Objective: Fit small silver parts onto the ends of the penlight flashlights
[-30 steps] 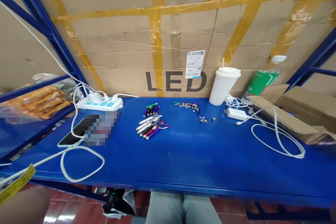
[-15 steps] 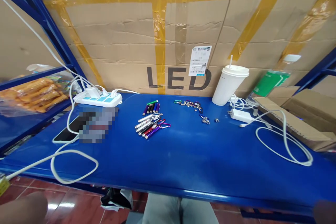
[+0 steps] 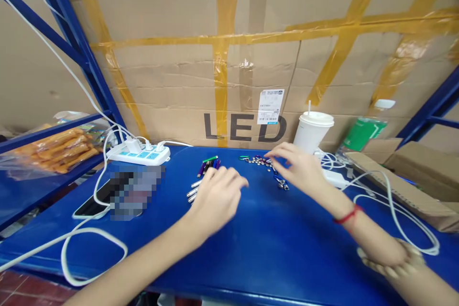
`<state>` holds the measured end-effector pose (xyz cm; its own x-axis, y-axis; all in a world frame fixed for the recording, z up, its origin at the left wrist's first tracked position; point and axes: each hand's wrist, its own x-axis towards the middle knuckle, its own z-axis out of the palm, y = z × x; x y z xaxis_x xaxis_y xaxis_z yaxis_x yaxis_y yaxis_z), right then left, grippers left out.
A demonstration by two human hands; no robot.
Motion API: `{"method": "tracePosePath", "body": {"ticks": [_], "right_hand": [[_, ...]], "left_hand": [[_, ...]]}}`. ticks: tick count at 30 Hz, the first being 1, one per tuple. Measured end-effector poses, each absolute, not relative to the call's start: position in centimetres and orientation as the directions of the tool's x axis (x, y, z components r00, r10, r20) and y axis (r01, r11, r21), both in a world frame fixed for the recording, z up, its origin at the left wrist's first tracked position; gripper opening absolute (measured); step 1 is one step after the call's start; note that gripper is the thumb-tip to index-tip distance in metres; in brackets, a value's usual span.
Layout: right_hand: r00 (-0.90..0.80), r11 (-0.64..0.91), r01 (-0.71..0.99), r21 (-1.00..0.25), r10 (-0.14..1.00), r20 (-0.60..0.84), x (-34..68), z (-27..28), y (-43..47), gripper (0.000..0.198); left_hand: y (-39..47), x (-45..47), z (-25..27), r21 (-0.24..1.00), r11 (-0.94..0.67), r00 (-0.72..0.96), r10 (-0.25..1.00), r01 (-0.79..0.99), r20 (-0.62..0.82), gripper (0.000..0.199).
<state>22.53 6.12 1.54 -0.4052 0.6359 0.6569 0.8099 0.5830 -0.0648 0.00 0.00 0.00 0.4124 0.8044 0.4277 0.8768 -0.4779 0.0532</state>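
My left hand [image 3: 217,197] is over the group of slim silver and coloured pen-like tubes, its back toward me and its fingers bent down. Its fingertips are mostly hidden, as are most of the tubes; a few silver tubes [image 3: 194,192] show at its left. Behind it lie short dark and purple tubes [image 3: 208,168] and a green one [image 3: 210,158]. My right hand [image 3: 299,167] hangs open, thumb and fingers apart, beside a scatter of small round metal pieces [image 3: 258,159]. Small blue-and-silver clip pieces [image 3: 281,181] lie below its fingers.
A white cup with a straw [image 3: 311,134] stands behind my right hand, near a green-labelled bottle [image 3: 366,131]. White cables and an open cardboard box [image 3: 423,172] are at right. At left are a power strip [image 3: 143,154] and a phone [image 3: 102,198]. A large carton [image 3: 172,86] stands behind.
Both my hands have come into view over the table, the left at the tubes and the right at the small metal pieces. The view has tilted upward.
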Motion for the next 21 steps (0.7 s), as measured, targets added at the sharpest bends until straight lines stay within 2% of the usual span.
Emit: {"method": "tracePosePath", "body": {"ticks": [1,3,10,15,21], "right_hand": [[-0.391,0.502,0.863,-0.049,0.727,0.564,22.6,0.4,7.3,0.017],[-0.388,0.458,0.889,-0.018,0.772,0.504,23.1,-1.8,9.0,0.018],[-0.349,0.365,0.930,0.047,0.835,0.426,23.9,-4.8,9.6,0.024],[-0.337,0.361,0.932,0.023,0.843,0.420,23.6,-5.0,9.6,0.020],[-0.313,0.379,0.922,-0.075,0.846,0.431,23.5,-5.3,9.1,0.021]], "left_hand": [[1.4,0.1,0.3,0.059,-0.431,0.377,0.841,0.901,0.389,0.025],[4.4,0.2,0.3,0.064,-0.316,0.281,0.906,0.947,0.316,0.027],[10.0,-0.3,-1.5,0.038,-0.138,0.127,0.968,0.990,0.219,0.029],[10.0,-0.7,-1.7,0.090,-0.124,0.107,0.978,0.988,0.181,0.017],[9.9,-1.3,-1.9,0.289,-0.250,0.179,0.951,0.924,0.252,0.031]]}}
